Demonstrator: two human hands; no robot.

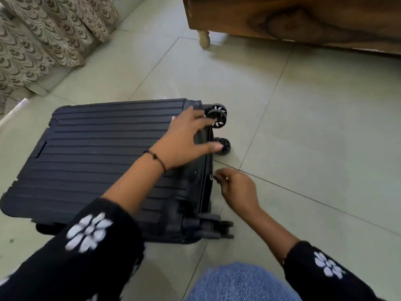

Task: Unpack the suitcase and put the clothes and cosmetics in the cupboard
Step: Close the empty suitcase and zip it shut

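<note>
A dark ribbed hard-shell suitcase (93, 153) lies flat and closed on the tiled floor, its wheels (217, 117) pointing right. My left hand (184, 142) rests spread on the lid near the wheel end, fingers straight. My right hand (237, 187) is at the suitcase's right side and pinches the small zip pull (211, 177) on the seam between the two shells. No clothes or cosmetics are visible; the inside of the case is hidden.
A wooden piece of furniture (303, 20) on a turned leg (204, 39) stands at the back right. Patterned curtains (43, 33) hang at the back left. My denim-clad knee (243, 283) is at the bottom edge. Bare tiled floor (314, 127) stretches to the right.
</note>
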